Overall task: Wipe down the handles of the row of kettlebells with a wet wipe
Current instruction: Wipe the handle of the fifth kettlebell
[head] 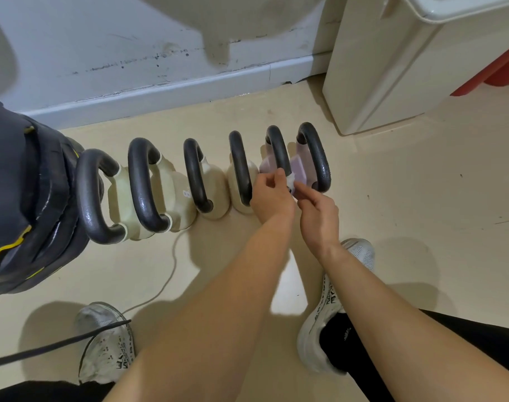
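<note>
over floor (398, 204), left hand (272, 198) and right hand (320, 213) pinch wipe (291, 180).

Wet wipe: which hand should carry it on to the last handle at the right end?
Probably the right hand: both hands seem to pinch the wet wipe, but the right lies beside that last handle; the left hand would have to cross the lilac kettlebell's handle.

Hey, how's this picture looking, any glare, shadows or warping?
Head view: the wide-angle lens curves the baseboard; small glints sit on the kettlebell handles; soft shadows fall on the floor and wall; the wipe looks small and slightly soft.
</note>
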`<control>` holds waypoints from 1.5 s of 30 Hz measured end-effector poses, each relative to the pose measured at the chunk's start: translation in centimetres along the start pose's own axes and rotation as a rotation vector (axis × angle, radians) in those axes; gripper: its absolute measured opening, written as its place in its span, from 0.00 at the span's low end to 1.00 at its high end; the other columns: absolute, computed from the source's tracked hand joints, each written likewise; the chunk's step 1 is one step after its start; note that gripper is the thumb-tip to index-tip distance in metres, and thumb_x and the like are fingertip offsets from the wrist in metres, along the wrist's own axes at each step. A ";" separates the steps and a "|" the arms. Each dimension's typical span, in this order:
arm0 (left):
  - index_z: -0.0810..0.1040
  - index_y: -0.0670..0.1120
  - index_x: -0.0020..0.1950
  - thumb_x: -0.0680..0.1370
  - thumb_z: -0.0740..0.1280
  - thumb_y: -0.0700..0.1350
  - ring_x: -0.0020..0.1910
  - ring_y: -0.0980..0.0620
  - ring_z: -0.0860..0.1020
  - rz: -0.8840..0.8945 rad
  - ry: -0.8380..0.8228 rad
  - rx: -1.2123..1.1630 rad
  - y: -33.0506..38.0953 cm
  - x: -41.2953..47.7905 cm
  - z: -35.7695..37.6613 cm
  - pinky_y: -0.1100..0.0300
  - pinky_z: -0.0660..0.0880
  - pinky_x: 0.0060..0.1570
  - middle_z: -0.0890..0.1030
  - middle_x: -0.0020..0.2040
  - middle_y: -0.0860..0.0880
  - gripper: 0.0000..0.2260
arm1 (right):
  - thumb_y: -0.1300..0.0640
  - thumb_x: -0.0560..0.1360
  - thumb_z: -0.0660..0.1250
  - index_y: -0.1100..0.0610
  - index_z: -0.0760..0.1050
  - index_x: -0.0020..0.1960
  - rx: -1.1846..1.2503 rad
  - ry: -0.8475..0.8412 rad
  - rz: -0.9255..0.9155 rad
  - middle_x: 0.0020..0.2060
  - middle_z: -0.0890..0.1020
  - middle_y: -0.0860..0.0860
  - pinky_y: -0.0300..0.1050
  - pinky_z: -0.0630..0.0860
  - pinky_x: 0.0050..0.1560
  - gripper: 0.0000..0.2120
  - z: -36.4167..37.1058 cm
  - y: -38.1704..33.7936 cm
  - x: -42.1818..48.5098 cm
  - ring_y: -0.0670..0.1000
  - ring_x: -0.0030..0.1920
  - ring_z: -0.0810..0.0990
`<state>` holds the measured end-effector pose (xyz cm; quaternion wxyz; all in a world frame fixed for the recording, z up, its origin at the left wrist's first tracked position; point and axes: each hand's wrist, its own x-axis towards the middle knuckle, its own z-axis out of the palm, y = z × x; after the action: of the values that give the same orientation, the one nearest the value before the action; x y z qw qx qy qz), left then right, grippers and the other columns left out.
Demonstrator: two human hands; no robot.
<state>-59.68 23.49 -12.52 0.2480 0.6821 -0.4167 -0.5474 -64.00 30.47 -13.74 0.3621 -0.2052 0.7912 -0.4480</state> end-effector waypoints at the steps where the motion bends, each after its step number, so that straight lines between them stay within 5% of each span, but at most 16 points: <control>1: 0.77 0.47 0.47 0.83 0.62 0.50 0.37 0.58 0.76 0.004 0.005 -0.004 -0.3 -0.3 0.1 0.70 0.67 0.35 0.79 0.40 0.53 0.09 | 0.65 0.80 0.59 0.53 0.79 0.68 0.010 -0.002 0.011 0.57 0.85 0.48 0.36 0.74 0.63 0.21 0.1 0.1 0.0 0.44 0.57 0.81; 4: 0.76 0.50 0.48 0.83 0.61 0.46 0.44 0.53 0.78 0.011 0.034 -0.007 -1.8 -1.0 0.4 0.67 0.69 0.40 0.80 0.44 0.52 0.06 | 0.64 0.80 0.60 0.52 0.80 0.67 0.045 0.001 0.055 0.50 0.85 0.47 0.36 0.76 0.56 0.20 0.4 0.7 0.1 0.45 0.51 0.82; 9: 0.77 0.54 0.48 0.81 0.64 0.44 0.50 0.46 0.82 -0.127 0.058 -0.144 -3.6 -0.9 1.0 0.52 0.80 0.54 0.82 0.48 0.51 0.06 | 0.64 0.80 0.60 0.54 0.80 0.66 0.037 -0.026 0.136 0.54 0.83 0.48 0.28 0.73 0.50 0.18 0.4 1.5 0.6 0.44 0.50 0.80; 11: 0.77 0.56 0.46 0.81 0.65 0.43 0.51 0.43 0.83 -0.170 0.051 -0.176 -3.9 -0.5 1.1 0.46 0.80 0.55 0.83 0.49 0.47 0.08 | 0.66 0.80 0.60 0.58 0.79 0.66 -0.011 -0.054 0.097 0.59 0.80 0.52 0.23 0.70 0.53 0.18 0.5 1.7 0.9 0.48 0.58 0.79; 13: 0.76 0.55 0.44 0.80 0.65 0.41 0.51 0.42 0.83 -0.167 0.065 -0.159 -3.7 0.0 1.1 0.44 0.80 0.56 0.84 0.50 0.45 0.10 | 0.67 0.80 0.59 0.59 0.79 0.66 -0.025 -0.087 0.066 0.60 0.78 0.55 0.34 0.72 0.61 0.19 0.6 1.6 1.2 0.52 0.61 0.77; 19: 0.80 0.48 0.55 0.81 0.64 0.41 0.54 0.49 0.81 -0.093 0.085 -0.067 -2.7 -0.7 0.7 0.56 0.77 0.58 0.84 0.53 0.49 0.07 | 0.63 0.77 0.65 0.44 0.83 0.46 0.027 -0.074 0.013 0.49 0.81 0.54 0.49 0.80 0.56 0.15 0.5 0.1 1.0 0.52 0.51 0.83; 24: 0.80 0.46 0.60 0.81 0.64 0.40 0.54 0.53 0.79 0.020 0.034 0.033 -1.5 -0.7 -0.1 0.66 0.71 0.52 0.82 0.55 0.50 0.10 | 0.64 0.77 0.69 0.57 0.82 0.62 -0.059 0.010 0.020 0.53 0.83 0.55 0.51 0.79 0.63 0.14 0.5 -0.3 1.8 0.53 0.53 0.83; 31: 0.81 0.47 0.57 0.79 0.61 0.35 0.43 0.59 0.78 0.226 -0.024 0.115 -0.5 -1.2 -1.1 0.79 0.68 0.39 0.80 0.44 0.56 0.13 | 0.66 0.78 0.65 0.55 0.83 0.62 -0.080 0.093 -0.061 0.53 0.85 0.51 0.44 0.78 0.61 0.16 0.2 -1.7 1.6 0.49 0.53 0.82; 33: 0.78 0.46 0.61 0.80 0.60 0.34 0.47 0.60 0.79 0.198 -0.034 0.044 0.2 -1.2 -1.3 0.78 0.71 0.47 0.80 0.48 0.56 0.14 | 0.65 0.80 0.65 0.54 0.84 0.59 -0.035 0.094 -0.109 0.49 0.85 0.46 0.44 0.78 0.61 0.14 0.4 -2.4 1.5 0.49 0.53 0.83; 36: 0.74 0.45 0.66 0.79 0.60 0.33 0.58 0.54 0.80 0.159 -0.059 -0.035 1.2 -0.9 -1.2 0.64 0.74 0.61 0.81 0.58 0.50 0.17 | 0.69 0.79 0.62 0.50 0.84 0.51 0.007 -0.002 -0.193 0.47 0.85 0.42 0.41 0.77 0.63 0.18 0.3 -3.6 1.5 0.47 0.56 0.82; 39: 0.71 0.45 0.68 0.79 0.59 0.34 0.61 0.51 0.78 0.155 -0.096 -0.038 2.8 -0.2 -1.0 0.59 0.73 0.65 0.80 0.62 0.48 0.18 | 0.71 0.79 0.59 0.59 0.82 0.52 0.071 -0.145 -0.197 0.46 0.84 0.47 0.32 0.76 0.55 0.15 0.0 -5.3 2.3 0.39 0.50 0.82; 41: 0.73 0.44 0.66 0.80 0.58 0.36 0.56 0.49 0.80 0.160 -0.127 0.013 4.5 0.5 -0.7 0.59 0.76 0.57 0.82 0.56 0.46 0.15 | 0.65 0.82 0.58 0.64 0.80 0.53 0.120 -0.217 -0.156 0.46 0.84 0.56 0.38 0.79 0.54 0.11 0.1 -6.5 3.7 0.45 0.48 0.84; 43: 0.77 0.40 0.57 0.81 0.57 0.38 0.47 0.41 0.79 0.148 -0.152 0.054 6.3 1.6 -0.5 0.60 0.74 0.43 0.80 0.45 0.41 0.11 | 0.57 0.78 0.59 0.54 0.82 0.51 0.025 -0.293 -0.160 0.49 0.85 0.59 0.52 0.81 0.58 0.12 0.5 -6.7 5.8 0.56 0.53 0.85; 45: 0.78 0.37 0.56 0.82 0.55 0.41 0.48 0.40 0.77 0.090 -0.159 0.008 8.1 2.6 -0.3 0.56 0.73 0.46 0.80 0.46 0.41 0.14 | 0.51 0.74 0.61 0.44 0.82 0.48 -0.091 -0.348 -0.081 0.51 0.86 0.56 0.62 0.80 0.59 0.11 1.2 -5.5 9.3 0.60 0.55 0.85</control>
<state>-61.63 16.97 -7.41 0.2358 0.6182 -0.4673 -0.5865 -69.19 20.93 -13.04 0.4657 -0.3275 0.7272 -0.3835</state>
